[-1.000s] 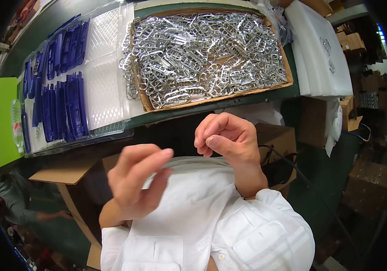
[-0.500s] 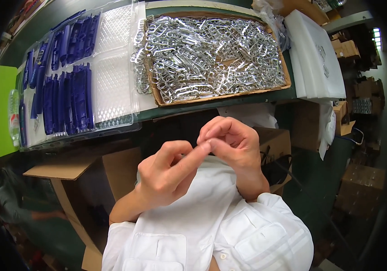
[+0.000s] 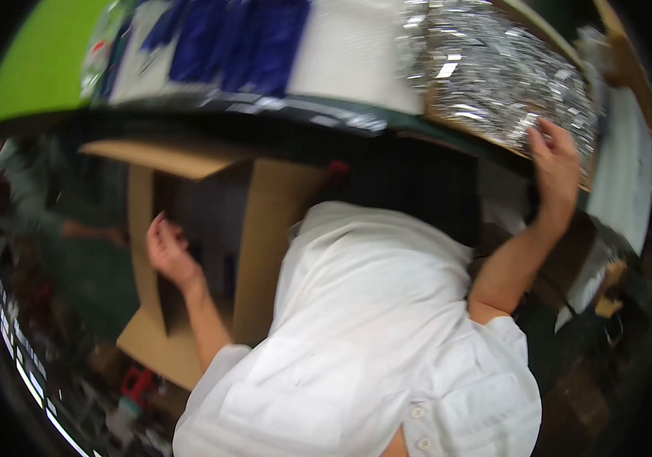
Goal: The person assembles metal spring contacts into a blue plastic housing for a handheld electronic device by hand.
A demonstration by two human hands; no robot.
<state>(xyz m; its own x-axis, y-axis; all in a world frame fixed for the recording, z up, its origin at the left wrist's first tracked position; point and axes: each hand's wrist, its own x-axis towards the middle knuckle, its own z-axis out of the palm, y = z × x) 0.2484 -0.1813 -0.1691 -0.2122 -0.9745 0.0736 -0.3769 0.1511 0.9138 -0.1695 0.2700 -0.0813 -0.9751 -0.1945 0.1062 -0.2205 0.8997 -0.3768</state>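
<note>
My left hand (image 3: 171,251) is raised over the opening of a cardboard box (image 3: 254,251). Its fingers are loosely bent and apart, and I see nothing held in them. On the other side, my right hand (image 3: 557,161) reaches over the near edge of a shallow carton filled with shiny metal clips (image 3: 486,72). Its fingertips are close to the clips. Motion blur hides whether they touch or pinch any.
Dark blue plastic pieces (image 3: 238,46) lie on the bench beside a clear ridged plastic tray (image 3: 353,57). At far left stands a bright green panel (image 3: 40,61). White foam sheets (image 3: 621,167) stand right of the carton. Another person's arm (image 3: 90,231) shows beyond the box.
My hands, earlier fingertip to fingertip in front of me, have parted. The left went down to the box, the right out to the clips. The view has swung left.
</note>
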